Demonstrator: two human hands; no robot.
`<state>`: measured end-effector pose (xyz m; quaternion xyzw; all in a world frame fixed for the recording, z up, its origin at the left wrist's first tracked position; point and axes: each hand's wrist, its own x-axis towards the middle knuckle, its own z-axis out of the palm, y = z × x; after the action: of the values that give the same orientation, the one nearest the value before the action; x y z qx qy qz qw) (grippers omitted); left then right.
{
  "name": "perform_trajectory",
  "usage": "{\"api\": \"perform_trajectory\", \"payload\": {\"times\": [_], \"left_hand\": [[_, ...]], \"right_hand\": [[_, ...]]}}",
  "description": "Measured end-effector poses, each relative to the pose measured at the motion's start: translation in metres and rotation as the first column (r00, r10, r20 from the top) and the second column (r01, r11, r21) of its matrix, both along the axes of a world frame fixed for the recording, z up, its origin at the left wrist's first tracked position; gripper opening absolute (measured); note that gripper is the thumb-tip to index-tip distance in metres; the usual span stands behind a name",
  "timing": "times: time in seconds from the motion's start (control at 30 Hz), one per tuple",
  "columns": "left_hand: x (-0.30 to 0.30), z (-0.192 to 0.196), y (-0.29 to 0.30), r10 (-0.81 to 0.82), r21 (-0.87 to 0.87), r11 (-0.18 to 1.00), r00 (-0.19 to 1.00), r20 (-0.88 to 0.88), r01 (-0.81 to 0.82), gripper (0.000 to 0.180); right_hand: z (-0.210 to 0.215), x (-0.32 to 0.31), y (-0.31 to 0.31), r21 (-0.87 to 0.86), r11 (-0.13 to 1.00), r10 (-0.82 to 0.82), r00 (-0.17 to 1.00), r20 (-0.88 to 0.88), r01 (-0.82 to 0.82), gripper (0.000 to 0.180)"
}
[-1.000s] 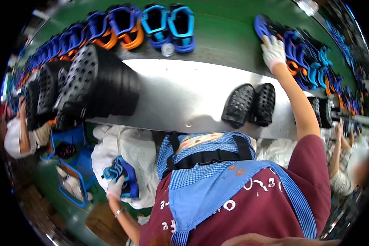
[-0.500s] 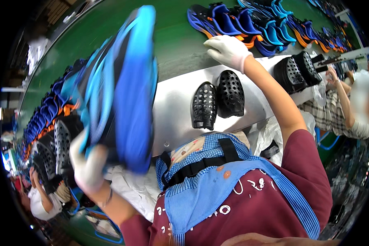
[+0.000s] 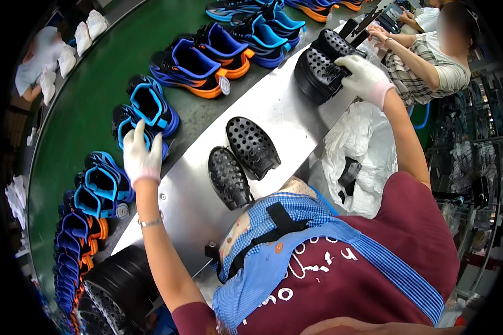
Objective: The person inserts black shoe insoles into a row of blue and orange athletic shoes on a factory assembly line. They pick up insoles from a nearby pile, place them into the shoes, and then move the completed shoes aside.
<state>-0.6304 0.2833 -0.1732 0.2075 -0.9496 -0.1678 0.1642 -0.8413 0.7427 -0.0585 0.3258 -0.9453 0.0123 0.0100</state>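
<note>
My left hand, in a white glove, is at the heel of a black and blue sneaker with turquoise lining; its fingers are apart. A matching sneaker stands right behind that one on the green belt. Over on the right, my gloved right hand reaches with fingers stretched to a stack of black perforated shoe-shaped forms; whether it touches them I cannot tell. Two more such forms, a nearer one and a farther one, lie side by side on the metal ledge before me.
Sneakers with orange soles and more pairs line the green belt. Black forms are piled at lower left. White plastic sheeting hangs beside the ledge. A co-worker is at the right.
The blurred blue sneaker raised in my left hand is no longer held; that hand is now at the belt. My right hand has gone from the sneakers to the stacked black forms. The view has turned.
</note>
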Motion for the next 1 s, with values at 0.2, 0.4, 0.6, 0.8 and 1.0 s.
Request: {"api": "perform_trajectory", "payload": {"times": [0.2,0.4,0.6,0.8,1.0], "left_hand": [[0.061,0.011,0.008,0.155,0.145,0.979,0.986,-0.054,-0.146,0.046],[0.088,0.001,0.023,0.113,0.264,0.962,0.98,-0.162,-0.068,0.034],[0.077,0.029,0.042,0.103,0.357,0.934,0.965,-0.243,-0.01,0.031],[0.054,0.048,0.056,-0.081,0.662,0.688,0.937,-0.338,0.298,0.038],[0.04,0.07,0.084,0.241,0.745,-0.504,0.9,-0.364,0.437,0.05]], "right_hand": [[-0.019,-0.019,0.01,0.011,1.0,0.02,0.992,0.123,-0.021,0.038],[-0.011,-0.033,0.01,-0.004,0.983,0.179,0.966,0.185,-0.181,0.034],[0.04,-0.01,-0.001,0.003,0.984,0.18,0.982,0.053,-0.181,0.036],[0.065,0.065,-0.087,-0.301,0.808,0.526,0.85,-0.022,-0.507,0.037],[0.032,0.126,-0.192,-0.548,0.582,0.775,0.615,0.148,-0.601,0.043]]}}
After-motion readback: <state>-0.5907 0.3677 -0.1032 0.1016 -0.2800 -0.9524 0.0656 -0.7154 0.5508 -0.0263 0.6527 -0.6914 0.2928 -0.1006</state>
